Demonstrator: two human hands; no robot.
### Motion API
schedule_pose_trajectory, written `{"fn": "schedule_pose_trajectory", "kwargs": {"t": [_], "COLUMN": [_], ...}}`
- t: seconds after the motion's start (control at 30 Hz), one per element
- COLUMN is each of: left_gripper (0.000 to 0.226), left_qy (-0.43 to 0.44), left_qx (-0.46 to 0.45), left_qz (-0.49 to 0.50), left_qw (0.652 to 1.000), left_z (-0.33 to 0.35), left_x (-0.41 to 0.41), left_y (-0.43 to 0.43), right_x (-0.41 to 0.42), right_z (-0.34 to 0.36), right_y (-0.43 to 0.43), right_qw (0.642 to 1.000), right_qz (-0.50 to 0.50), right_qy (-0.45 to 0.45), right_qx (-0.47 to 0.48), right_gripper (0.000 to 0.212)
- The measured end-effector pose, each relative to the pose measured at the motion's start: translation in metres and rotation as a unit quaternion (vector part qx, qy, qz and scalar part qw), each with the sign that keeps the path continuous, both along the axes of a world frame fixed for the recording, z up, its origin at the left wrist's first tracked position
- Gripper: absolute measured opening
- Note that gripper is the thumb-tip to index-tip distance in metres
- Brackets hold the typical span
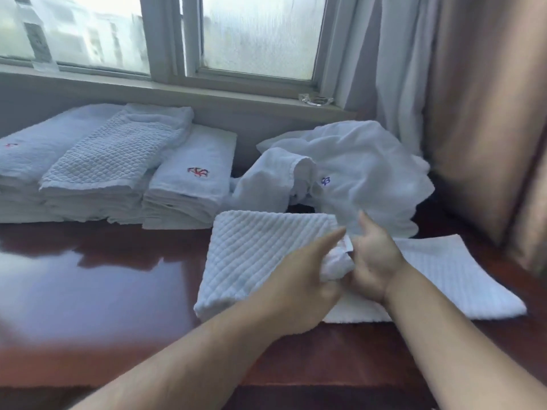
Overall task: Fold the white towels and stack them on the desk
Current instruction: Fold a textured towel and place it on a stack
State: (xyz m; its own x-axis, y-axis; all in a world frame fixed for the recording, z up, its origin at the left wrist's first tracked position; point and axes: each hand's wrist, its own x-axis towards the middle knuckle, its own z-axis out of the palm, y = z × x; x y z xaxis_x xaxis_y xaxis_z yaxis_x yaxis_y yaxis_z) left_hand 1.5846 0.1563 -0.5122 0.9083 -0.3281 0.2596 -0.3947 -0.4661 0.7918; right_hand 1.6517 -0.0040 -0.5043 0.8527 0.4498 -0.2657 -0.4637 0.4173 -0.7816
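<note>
Folding a waffle-weave white towel (266, 255) at centre frame on the dark glossy surface (88, 285); this is mid-fold, left half already doubled over, right half still lying flat toward the right edge. Left hand (299, 288) and right hand (374, 261) meet at the middle of the towel, both pinching a bunched bit of cloth with a small tag between them. Left grip is narrow, fingers curled round the bunch. Right grip looks like thumb and fingers closed on the same bunch, though motion blur makes the finger positions hard to read.

Next move, judged: carry the held edge across or smooth it down, line up the corners, then lift the folded piece to the folded stacks (97, 173) at left of frame under the window. An unfolded pile (355, 173) of white towels sits upper right of centre, just behind the hands, so more remain to do.
</note>
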Motion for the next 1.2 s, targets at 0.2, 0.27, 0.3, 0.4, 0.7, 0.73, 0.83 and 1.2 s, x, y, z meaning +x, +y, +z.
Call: {"fn": "schedule_pose_trajectory", "kwargs": {"t": [0.2, 0.27, 0.3, 0.4, 0.7, 0.73, 0.83, 1.2], "left_gripper": [0.044, 0.043, 0.046, 0.051, 0.03, 0.031, 0.029, 0.042], "left_qy": [-0.073, -0.045, 0.014, 0.139, 0.14, 0.143, 0.135, -0.001], "left_qx": [0.023, 0.055, 0.029, -0.08, -0.084, -0.077, -0.068, -0.012], "left_qz": [0.149, 0.248, 0.255, 0.199, 0.19, 0.184, 0.181, 0.046], "left_qw": [0.986, 0.966, 0.966, 0.967, 0.968, 0.969, 0.972, 0.999], "left_z": [0.006, 0.001, -0.002, -0.013, -0.013, -0.012, -0.011, 0.001], "left_x": [0.011, 0.019, 0.02, 0.016, 0.024, 0.023, 0.024, 0.018], "left_y": [0.059, 0.093, 0.106, 0.114, 0.084, 0.08, 0.075, 0.051], "right_x": [-0.002, -0.002, -0.003, -0.001, -0.006, -0.009, -0.012, 0.009], "right_z": [-0.015, -0.015, -0.014, -0.017, -0.017, -0.017, -0.016, 0.021], "right_y": [-0.009, -0.003, 0.0, 0.008, -0.007, -0.006, -0.002, -0.12], "right_qw": [0.998, 0.998, 0.997, 0.996, 0.986, 0.981, 0.961, 0.925], "right_qz": [-0.039, -0.04, -0.036, -0.035, -0.069, -0.042, -0.055, -0.157], "right_qy": [0.024, 0.026, 0.025, 0.021, -0.027, -0.04, -0.064, -0.021], "right_qx": [-0.034, -0.049, -0.056, -0.077, -0.153, -0.187, -0.262, -0.346], "right_gripper": [0.088, 0.08, 0.077, 0.067, 0.047, 0.045, 0.029, 0.034]}}
